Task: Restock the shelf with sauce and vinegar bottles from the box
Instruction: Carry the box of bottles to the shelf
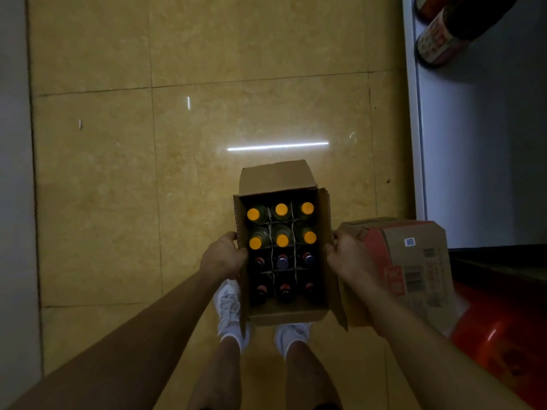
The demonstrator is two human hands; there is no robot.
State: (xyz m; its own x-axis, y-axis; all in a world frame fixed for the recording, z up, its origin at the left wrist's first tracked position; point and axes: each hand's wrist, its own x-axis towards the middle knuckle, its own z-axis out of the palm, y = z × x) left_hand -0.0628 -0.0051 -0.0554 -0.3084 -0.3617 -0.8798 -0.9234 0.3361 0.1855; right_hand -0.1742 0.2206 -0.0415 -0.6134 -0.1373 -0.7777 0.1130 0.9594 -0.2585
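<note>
The left grip (225, 255) clasps the left wall of the open box (276, 177) and the right grip (346, 255) clasps its right wall, holding it over the tiled floor (118, 173) and partly hiding two white shoes (229, 306). Inside the box a card divider makes twelve cells with one bottle each: six orange-capped bottles (281, 209) in the two far rows and six dark-capped bottles (282, 261) in the two near rows. Right of the box, just behind the right grip, sits one closed carton (414, 261), with a red object (503, 335) beyond it and a white shelf (473, 143) farther up carrying at least two dark shelf bottles (438, 39).
</note>
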